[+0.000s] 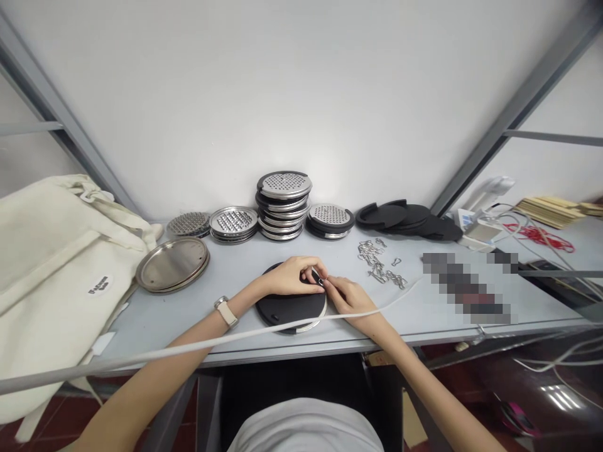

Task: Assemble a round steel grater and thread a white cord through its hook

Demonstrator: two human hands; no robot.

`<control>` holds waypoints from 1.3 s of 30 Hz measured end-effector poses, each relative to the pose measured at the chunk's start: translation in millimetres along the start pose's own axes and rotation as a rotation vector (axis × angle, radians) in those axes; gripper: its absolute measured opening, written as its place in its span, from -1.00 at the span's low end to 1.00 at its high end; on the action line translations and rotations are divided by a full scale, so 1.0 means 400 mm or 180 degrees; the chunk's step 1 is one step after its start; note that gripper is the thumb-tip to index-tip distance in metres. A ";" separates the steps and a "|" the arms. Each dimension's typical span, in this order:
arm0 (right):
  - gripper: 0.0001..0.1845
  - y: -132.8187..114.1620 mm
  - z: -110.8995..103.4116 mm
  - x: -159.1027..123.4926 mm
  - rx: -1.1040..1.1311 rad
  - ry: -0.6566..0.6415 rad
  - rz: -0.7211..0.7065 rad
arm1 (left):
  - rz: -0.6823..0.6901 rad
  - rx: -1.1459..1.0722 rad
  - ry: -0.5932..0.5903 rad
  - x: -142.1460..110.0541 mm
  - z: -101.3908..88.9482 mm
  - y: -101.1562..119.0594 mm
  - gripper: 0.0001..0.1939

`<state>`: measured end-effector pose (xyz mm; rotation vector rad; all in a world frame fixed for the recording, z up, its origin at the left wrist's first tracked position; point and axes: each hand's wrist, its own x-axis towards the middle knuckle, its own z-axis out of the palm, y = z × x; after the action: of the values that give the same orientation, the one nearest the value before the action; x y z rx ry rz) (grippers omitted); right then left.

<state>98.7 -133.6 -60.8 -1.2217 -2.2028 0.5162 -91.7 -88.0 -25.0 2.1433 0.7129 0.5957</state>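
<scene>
A round black disc (285,306) with a silver edge at its lower right lies on the table before me. My left hand (294,276) rests over its upper part, closed, pinching a small black tab (316,275). At the tab's end is a bit of shiny metal, perhaps a small clip (321,282). From the right, the fingers of my right hand (348,296) are pressed together on that metal, fingertips meeting those of the left. Loose metal clips (374,260) lie in a heap beyond my right hand.
Stacked metal graters (284,210) with black rims stand along the wall. Black discs (400,216) lie to their right, metal plates (172,263) to the left. A cream bag (61,270) sits at far left. A white cable (188,347) crosses in front of my forearms.
</scene>
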 end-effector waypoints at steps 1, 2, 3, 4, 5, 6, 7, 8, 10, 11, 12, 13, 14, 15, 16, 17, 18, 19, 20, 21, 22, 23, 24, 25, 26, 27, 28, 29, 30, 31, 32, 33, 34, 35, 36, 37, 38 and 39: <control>-0.66 0.002 0.002 0.003 -0.0035 0.0005 0.0028 | -0.0019 0.0005 0.0005 0.000 0.000 0.001 -0.72; -0.66 0.004 0.004 0.005 -0.0081 0.0009 0.0055 | -0.0031 0.0005 0.0014 0.000 0.000 0.001 -0.72; -0.66 0.005 0.005 0.006 -0.0135 0.0014 0.0075 | -0.0034 -0.0002 0.0019 0.000 0.000 0.001 -0.72; -0.66 0.005 0.006 0.007 -0.0189 0.0018 0.0089 | -0.0027 -0.0011 0.0019 0.001 0.000 0.001 -0.72; -0.66 0.004 0.006 0.007 -0.0237 0.0025 0.0095 | -0.0015 -0.0025 0.0021 0.001 0.001 0.001 -0.73; -0.65 0.003 0.005 0.007 -0.0272 0.0028 0.0095 | 0.0000 -0.0040 0.0022 0.001 0.001 0.001 -0.73; -0.65 0.001 0.005 0.007 -0.0287 0.0028 0.0090 | 0.0009 -0.0054 0.0026 0.001 0.001 0.000 -0.74; -0.65 0.000 0.004 0.006 -0.0290 0.0030 0.0082 | 0.0011 -0.0062 0.0035 0.001 0.001 0.000 -0.74; -0.66 -0.003 0.004 0.004 -0.0290 0.0044 0.0057 | -0.0007 -0.0067 0.0054 0.000 0.001 0.000 -0.73; -0.66 -0.003 0.004 0.003 -0.0292 0.0050 0.0038 | -0.0020 -0.0069 0.0059 0.000 0.001 0.000 -0.73; -0.67 -0.004 0.004 0.003 -0.0297 0.0055 0.0018 | -0.0031 -0.0073 0.0059 0.000 0.001 0.000 -0.73; -0.67 -0.003 0.004 0.002 -0.0304 0.0061 -0.0002 | -0.0038 -0.0085 0.0055 0.000 0.001 -0.001 -0.73; -0.67 -0.003 0.004 0.001 -0.0310 0.0059 -0.0020 | -0.0043 -0.0105 0.0044 0.000 0.001 -0.001 -0.73; -0.67 -0.002 0.004 0.000 -0.0311 0.0050 -0.0038 | -0.0049 -0.0127 0.0031 0.000 0.001 -0.002 -0.73; -0.67 -0.001 0.004 0.000 -0.0311 0.0033 -0.0055 | -0.0056 -0.0147 0.0018 0.000 0.001 -0.003 -0.73; -0.67 -0.001 0.004 -0.001 -0.0313 0.0017 -0.0068 | -0.0066 -0.0163 0.0008 0.001 0.001 -0.004 -0.73; -0.67 0.000 0.003 -0.003 -0.0317 0.0003 -0.0076 | -0.0075 -0.0177 0.0000 0.001 0.001 -0.004 -0.73; -0.67 0.000 0.002 -0.004 -0.0328 -0.0008 -0.0077 | -0.0079 -0.0194 -0.0006 0.001 0.001 -0.004 -0.73; -0.69 0.001 0.001 -0.005 -0.0343 -0.0015 -0.0068 | -0.0078 -0.0217 -0.0017 0.001 0.001 -0.004 -0.72; -0.70 0.000 0.000 -0.007 -0.0357 -0.0018 -0.0055 | -0.0073 -0.0243 -0.0033 0.001 0.001 -0.004 -0.72; -0.72 0.000 -0.002 -0.008 -0.0363 -0.0019 -0.0039 | -0.0068 -0.0262 -0.0046 0.000 0.001 -0.004 -0.72; -0.72 0.000 -0.004 -0.010 -0.0356 -0.0023 -0.0028 | -0.0062 -0.0263 -0.0049 0.000 0.001 -0.003 -0.72; -0.73 -0.001 -0.006 -0.011 -0.0337 -0.0032 -0.0025 | -0.0051 -0.0239 -0.0044 -0.001 0.001 -0.003 -0.72; -0.73 -0.001 -0.007 -0.012 -0.0308 -0.0042 -0.0030 | -0.0032 -0.0196 -0.0031 -0.001 0.002 -0.003 -0.72; -0.72 -0.002 -0.008 -0.012 -0.0272 -0.0049 -0.0042 | 0.0000 -0.0142 -0.0009 -0.001 0.002 -0.004 -0.73; -0.72 -0.002 -0.009 -0.012 -0.0237 -0.0056 -0.0056 | 0.0041 -0.0085 0.0010 -0.001 0.002 -0.005 -0.73; -0.71 -0.001 -0.008 -0.011 -0.0210 -0.0061 -0.0070 | 0.0085 -0.0034 0.0017 -0.001 0.002 -0.006 -0.73; -0.71 -0.001 -0.007 -0.010 -0.0193 -0.0059 -0.0082 | 0.0127 0.0015 0.0020 0.000 0.002 -0.007 -0.74; -0.71 0.000 -0.005 -0.008 -0.0192 -0.0047 -0.0090 | 0.0158 0.0063 0.0029 0.000 0.003 -0.008 -0.74; -0.71 0.000 -0.002 -0.006 -0.0219 -0.0031 -0.0093 | 0.0178 0.0114 0.0044 0.001 0.003 -0.009 -0.75; -0.70 0.001 0.001 -0.005 -0.0272 -0.0010 -0.0086 | 0.0188 0.0169 0.0065 0.001 0.003 -0.010 -0.76; -0.70 0.001 0.004 -0.003 -0.0350 0.0010 -0.0068 | 0.0189 0.0224 0.0090 0.001 0.003 -0.010 -0.77; -0.68 0.001 0.007 -0.002 -0.0436 0.0026 -0.0036 | 0.0187 0.0269 0.0114 0.002 0.003 -0.010 -0.78; -0.67 0.001 0.010 0.000 -0.0510 0.0035 0.0000 | 0.0181 0.0298 0.0130 0.001 0.003 -0.009 -0.79; -0.65 0.000 0.012 0.000 -0.0557 0.0039 0.0031 | 0.0175 0.0310 0.0133 0.001 0.003 -0.008 -0.79; -0.64 0.000 0.012 0.001 -0.0568 0.0036 0.0048 | 0.0170 0.0309 0.0135 0.001 0.003 -0.007 -0.79; -0.63 -0.001 0.013 0.001 -0.0548 0.0038 0.0049 | 0.0164 0.0296 0.0131 0.001 0.002 -0.005 -0.79; -0.63 -0.001 0.012 0.000 -0.0514 0.0041 0.0036 | 0.0154 0.0275 0.0124 0.000 0.002 -0.004 -0.79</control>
<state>95.4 -133.9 -64.3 -1.3167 -2.2638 0.3388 -91.7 -87.5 -26.7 2.2396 0.7214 0.6444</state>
